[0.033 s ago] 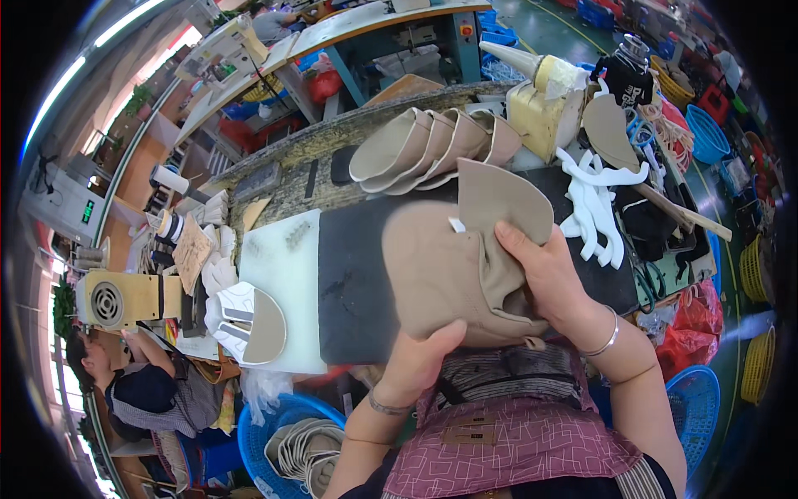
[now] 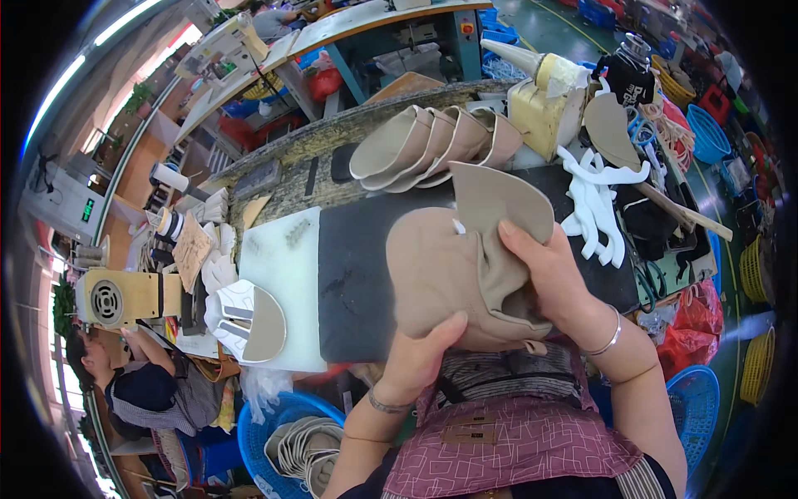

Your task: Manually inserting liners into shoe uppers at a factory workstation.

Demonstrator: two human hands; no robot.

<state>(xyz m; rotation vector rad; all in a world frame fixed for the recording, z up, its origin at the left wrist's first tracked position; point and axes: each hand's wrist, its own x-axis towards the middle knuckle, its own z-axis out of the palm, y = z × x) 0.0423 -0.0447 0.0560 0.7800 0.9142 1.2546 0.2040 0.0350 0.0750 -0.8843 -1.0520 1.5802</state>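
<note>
I hold a tan fabric shoe upper [image 2: 449, 266] with both hands over a dark grey mat [image 2: 353, 274] on the workbench. My left hand [image 2: 420, 353] grips its lower edge from below, thumb pressed on the fabric. My right hand [image 2: 553, 279] pinches its right side, where the fabric bunches into folds. A pointed tan flap [image 2: 499, 195] stands up at the top of the piece.
A white board [image 2: 278, 249] lies left of the mat, bearing a half-round shoe part [image 2: 249, 320]. Stacked tan uppers [image 2: 432, 141] line the back; white cut pieces [image 2: 594, 200] lie right. Blue baskets [image 2: 694, 407] flank me. Another person [image 2: 141, 382] sits at left.
</note>
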